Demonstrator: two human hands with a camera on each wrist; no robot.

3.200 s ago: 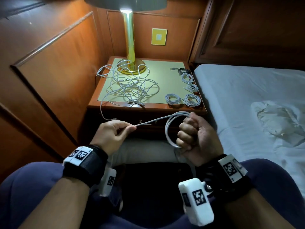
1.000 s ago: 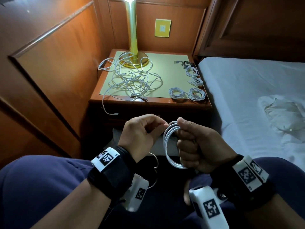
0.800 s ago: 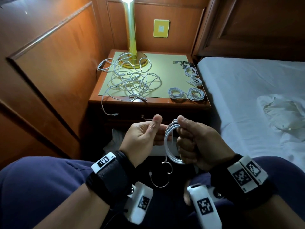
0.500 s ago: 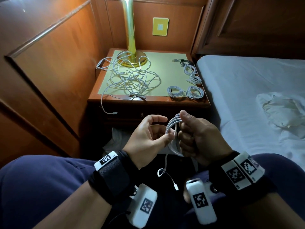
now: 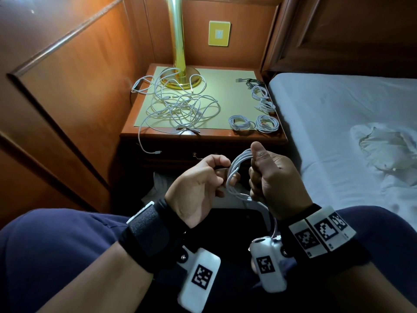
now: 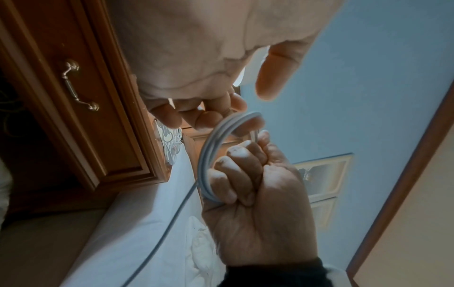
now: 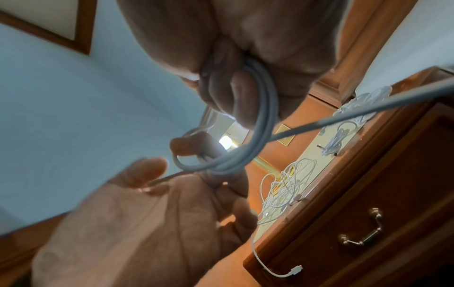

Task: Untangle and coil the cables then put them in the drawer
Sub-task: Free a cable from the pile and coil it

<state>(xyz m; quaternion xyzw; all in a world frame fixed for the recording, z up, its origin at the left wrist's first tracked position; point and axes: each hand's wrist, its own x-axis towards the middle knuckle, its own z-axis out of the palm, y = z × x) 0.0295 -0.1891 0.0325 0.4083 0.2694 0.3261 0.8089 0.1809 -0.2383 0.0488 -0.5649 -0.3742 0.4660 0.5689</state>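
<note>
Bare forearms, no sleeves. Left hand (image 5: 198, 188) and right hand (image 5: 270, 177) both bare, no rings seen. Black fabric wrist strap (image 5: 146, 236) on left wrist with a white tag at its far edge. Right wrist has a black band (image 5: 325, 242) carrying white plates with black square-code markers. White camera pod (image 5: 199, 279) hangs under the left wrist, another white pod (image 5: 268, 265) under the right, each with a black code marker. Dark blue trousers (image 5: 56, 256) on both legs.

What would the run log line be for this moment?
stage: coiling | right hand: grips white cable coil | left hand: pinches coil | drawer: shut
</note>
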